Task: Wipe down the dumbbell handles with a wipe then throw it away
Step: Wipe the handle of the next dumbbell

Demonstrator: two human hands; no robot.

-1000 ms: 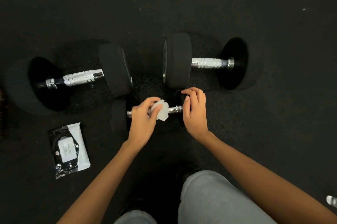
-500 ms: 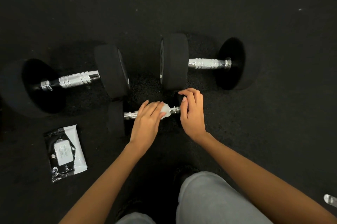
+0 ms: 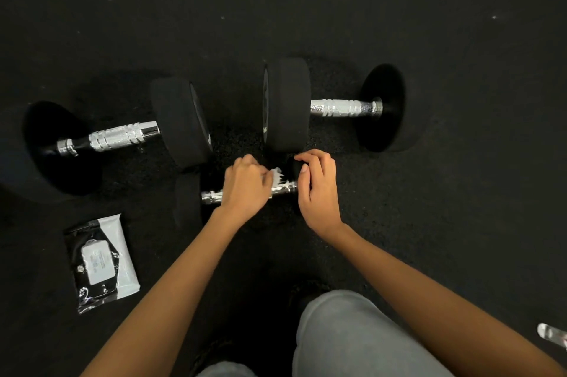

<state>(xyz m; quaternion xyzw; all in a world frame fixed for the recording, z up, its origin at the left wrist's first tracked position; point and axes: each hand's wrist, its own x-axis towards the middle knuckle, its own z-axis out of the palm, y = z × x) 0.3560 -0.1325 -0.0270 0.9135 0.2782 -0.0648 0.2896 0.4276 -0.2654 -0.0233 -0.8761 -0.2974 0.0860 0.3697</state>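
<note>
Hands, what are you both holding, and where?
The left hand grips a crumpled white wipe around the small dumbbell's chrome handle. The right hand grips that dumbbell's black right end weight.

Left hand (image 3: 245, 189) has rolled forward over the small dumbbell handle (image 3: 282, 189): one second ago it pinched the wipe (image 3: 277, 175) in plain view on the near side of the bar. Its knuckles now face up, and only a white scrap shows past the fingers (image 3: 264, 174). The wipe has shifted toward the right-hand weight. Right hand (image 3: 319, 192) has curled a little more over that weight's top.
</note>
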